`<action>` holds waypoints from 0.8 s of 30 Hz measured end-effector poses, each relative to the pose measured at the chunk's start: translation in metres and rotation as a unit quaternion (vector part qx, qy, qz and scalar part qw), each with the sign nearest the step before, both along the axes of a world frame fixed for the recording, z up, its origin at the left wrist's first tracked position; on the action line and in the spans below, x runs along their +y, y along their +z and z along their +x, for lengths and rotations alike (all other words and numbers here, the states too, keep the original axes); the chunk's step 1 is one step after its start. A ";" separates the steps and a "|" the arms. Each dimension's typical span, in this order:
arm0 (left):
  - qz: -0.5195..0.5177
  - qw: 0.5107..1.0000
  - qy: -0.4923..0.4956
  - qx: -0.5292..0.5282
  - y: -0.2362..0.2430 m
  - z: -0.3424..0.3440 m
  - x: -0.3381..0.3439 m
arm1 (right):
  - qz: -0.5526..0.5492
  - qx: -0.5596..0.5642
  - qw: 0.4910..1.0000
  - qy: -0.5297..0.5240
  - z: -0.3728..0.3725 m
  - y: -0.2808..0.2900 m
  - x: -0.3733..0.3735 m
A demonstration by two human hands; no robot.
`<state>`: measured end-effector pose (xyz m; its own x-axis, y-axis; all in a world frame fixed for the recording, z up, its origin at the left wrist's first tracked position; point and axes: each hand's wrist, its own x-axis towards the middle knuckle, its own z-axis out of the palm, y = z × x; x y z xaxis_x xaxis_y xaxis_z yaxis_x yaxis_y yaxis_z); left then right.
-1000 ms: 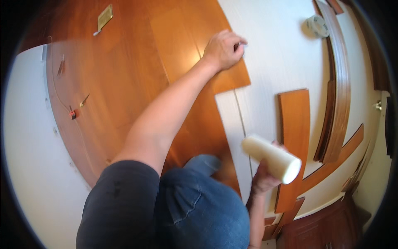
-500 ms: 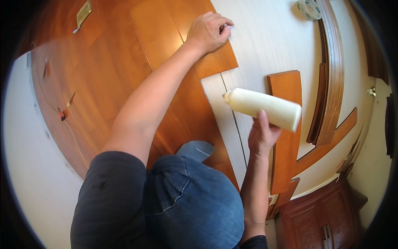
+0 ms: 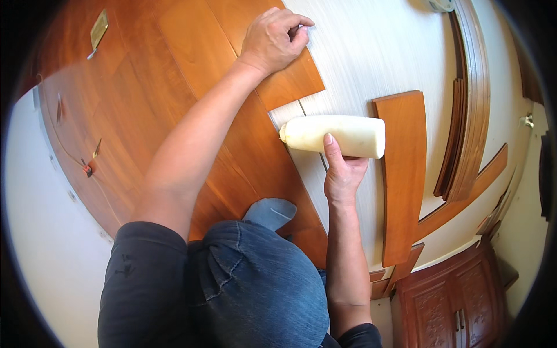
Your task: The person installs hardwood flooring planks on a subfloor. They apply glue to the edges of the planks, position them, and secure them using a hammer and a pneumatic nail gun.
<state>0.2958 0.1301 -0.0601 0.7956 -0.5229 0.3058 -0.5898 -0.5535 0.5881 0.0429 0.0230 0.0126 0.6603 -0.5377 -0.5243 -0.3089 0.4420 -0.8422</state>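
My right hand (image 3: 343, 177) is wrapped round a cream-white plastic squeeze bottle (image 3: 336, 134). The bottle lies nearly level, its nozzle pointing left over the edge of the laid wooden floor planks (image 3: 174, 110). Whether the nozzle touches the plank edge, I cannot tell. Farther off, my left hand (image 3: 274, 40) rests on the end of an orange-brown plank (image 3: 291, 81), thumb and forefinger curled together at its right edge. What sits between those fingertips, if anything, is too small to make out. Pale, streaked underlay (image 3: 360, 58) shows right of the planks.
To the right lies a loose plank (image 3: 403, 174), with a stack of long boards (image 3: 467, 116) beyond it. A tape roll (image 3: 441, 4) is at the top edge. Carved cabinet doors (image 3: 458, 296) stand lower right. On the left lie a small red-ended tool (image 3: 87, 170) and a metallic plate (image 3: 99, 29).
My right hand has brought the bottle left, its nozzle now over the plank edge and its body more level. My left hand keeps its place on the plank; the view has shifted slightly.
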 end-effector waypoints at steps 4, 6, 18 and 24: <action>0.005 1.000 -0.001 0.000 0.001 0.001 -0.001 | 0.013 -0.002 1.000 -0.018 -0.002 0.000 0.003; 0.005 1.000 -0.002 -0.002 0.002 0.001 0.000 | 0.016 -0.004 1.000 -0.020 -0.004 -0.001 0.003; 0.008 1.000 -0.008 -0.003 -0.001 0.002 0.000 | -0.252 -0.178 0.893 0.327 -0.064 0.024 -0.016; 0.014 1.000 -0.011 -0.002 0.001 0.001 0.001 | -0.329 -0.158 0.844 0.394 -0.079 0.020 -0.024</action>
<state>0.2972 0.1309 -0.0587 0.7828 -0.5484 0.2941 -0.6041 -0.5564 0.5705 -0.0360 -0.0009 0.0321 0.9995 0.0270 -0.0134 -0.0018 -0.3904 -0.9206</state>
